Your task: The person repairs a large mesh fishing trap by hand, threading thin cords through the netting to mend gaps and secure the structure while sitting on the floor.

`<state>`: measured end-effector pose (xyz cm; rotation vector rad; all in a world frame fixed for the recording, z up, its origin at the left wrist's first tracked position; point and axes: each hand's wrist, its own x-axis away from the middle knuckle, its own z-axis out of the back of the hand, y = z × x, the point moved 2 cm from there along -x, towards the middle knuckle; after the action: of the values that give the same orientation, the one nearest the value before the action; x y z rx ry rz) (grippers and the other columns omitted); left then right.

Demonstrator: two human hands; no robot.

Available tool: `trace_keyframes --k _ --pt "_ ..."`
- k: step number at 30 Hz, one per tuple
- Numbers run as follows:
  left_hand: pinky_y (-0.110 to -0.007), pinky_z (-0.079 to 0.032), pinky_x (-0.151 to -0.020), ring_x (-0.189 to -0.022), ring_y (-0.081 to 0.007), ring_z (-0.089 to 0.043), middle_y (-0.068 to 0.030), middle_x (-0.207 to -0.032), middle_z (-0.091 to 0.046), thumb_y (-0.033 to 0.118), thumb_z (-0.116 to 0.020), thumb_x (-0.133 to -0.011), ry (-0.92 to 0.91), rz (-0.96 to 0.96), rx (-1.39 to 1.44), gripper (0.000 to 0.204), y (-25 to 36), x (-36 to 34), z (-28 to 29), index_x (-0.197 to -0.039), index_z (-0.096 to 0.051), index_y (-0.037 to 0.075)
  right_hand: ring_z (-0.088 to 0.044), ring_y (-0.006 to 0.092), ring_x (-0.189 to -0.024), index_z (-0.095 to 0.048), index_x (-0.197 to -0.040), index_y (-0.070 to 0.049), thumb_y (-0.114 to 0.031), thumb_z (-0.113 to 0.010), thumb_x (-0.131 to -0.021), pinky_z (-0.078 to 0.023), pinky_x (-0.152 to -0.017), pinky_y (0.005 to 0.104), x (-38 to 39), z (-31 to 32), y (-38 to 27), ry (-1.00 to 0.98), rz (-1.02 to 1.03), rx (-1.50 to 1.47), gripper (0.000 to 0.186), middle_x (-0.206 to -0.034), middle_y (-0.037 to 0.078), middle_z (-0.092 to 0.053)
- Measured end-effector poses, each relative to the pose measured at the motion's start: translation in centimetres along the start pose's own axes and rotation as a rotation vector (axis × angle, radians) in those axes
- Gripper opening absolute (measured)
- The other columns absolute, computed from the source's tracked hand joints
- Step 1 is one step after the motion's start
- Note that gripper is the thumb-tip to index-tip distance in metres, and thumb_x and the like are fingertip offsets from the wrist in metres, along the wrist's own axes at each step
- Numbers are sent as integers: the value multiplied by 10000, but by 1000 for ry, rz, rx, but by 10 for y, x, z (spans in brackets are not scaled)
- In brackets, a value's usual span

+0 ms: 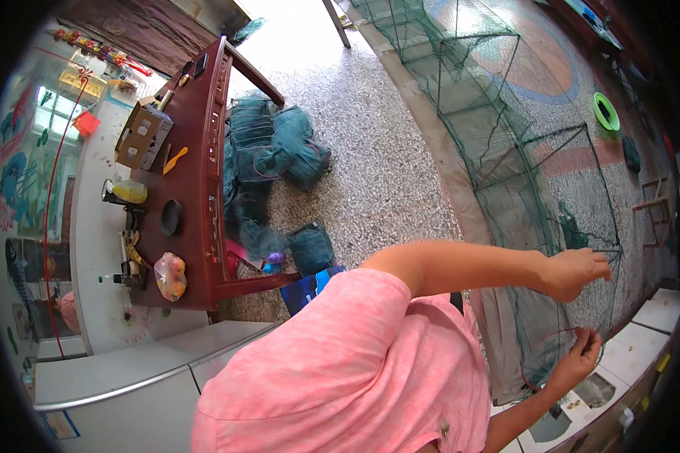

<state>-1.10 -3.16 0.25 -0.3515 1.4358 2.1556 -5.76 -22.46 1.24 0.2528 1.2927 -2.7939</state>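
Note:
A long green mesh net with square wire frames [476, 143] stretches down my right side over a pale strip on the floor. My left hand [578, 273] is at one of its frame corners, fingers curled; what they grip, if anything, is unclear. Lower down, my right hand [582, 351] pinches a thin reddish hoop or cord [555, 334] at the near end of the netting, where the mesh bunches.
A dark red table [174, 226] holds a cardboard box [143, 136], bagged fruit [170, 275] and small items. Folded teal nets [295, 151] lie beside it on the floor. A green basin [606, 112] and wooden stool [653, 211] stand at far right; white cabinets [106, 408] line the lower left.

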Motion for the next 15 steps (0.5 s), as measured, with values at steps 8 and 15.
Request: trace_keyframes --k 8,15 --pt "-370 -434 -773 -939 -288 -477 -78 -1069 -532 -17 -632 -614 -172 -78 -55 525 0 -2 -6 -1116 -578 126 -295 36 -597 -527 -1092 -17 -237 -445 -971 -234 -496 187 46 7 -46 80 -120 -122 264 -696 -10 -368" --pt "-389 -415 -740 -931 -300 -465 -119 -931 -496 -15 -630 -609 52 -134 -25 346 -4 2 -14 -939 -569 73 -271 63 -539 -548 -1021 4 -190 -370 -994 -229 -462 197 75 21 -57 321 163 -115 265 -643 -8 -345"
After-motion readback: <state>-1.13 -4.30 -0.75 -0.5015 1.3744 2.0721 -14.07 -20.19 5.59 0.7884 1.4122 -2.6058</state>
